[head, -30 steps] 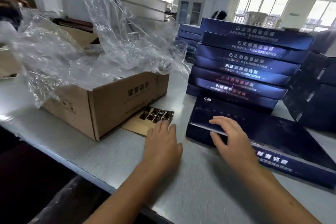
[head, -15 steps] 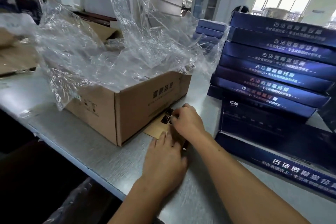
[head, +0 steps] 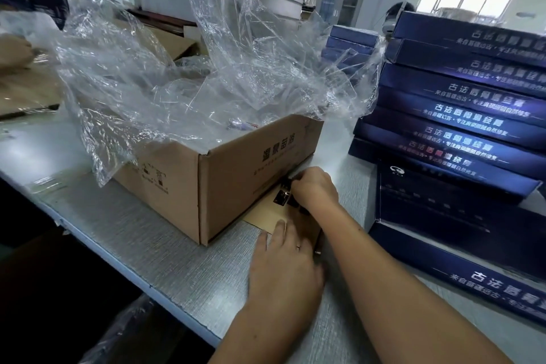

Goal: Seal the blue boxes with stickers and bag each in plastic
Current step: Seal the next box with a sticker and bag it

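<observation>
Beside the carton [head: 224,186], the right grip [head: 314,190] pinches a sticker [head: 280,196] off the sheet [head: 263,217] under the flat left grip [head: 285,263] — tugged askew, it could crease before reaching the blue box [head: 443,216] at three o'clock.

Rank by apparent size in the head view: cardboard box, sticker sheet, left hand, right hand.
1. Cardboard box.
2. Left hand, though nearest the camera.
3. Right hand, pinching a sticker.
Unranked: sticker sheet, mostly hidden under both hands.
</observation>
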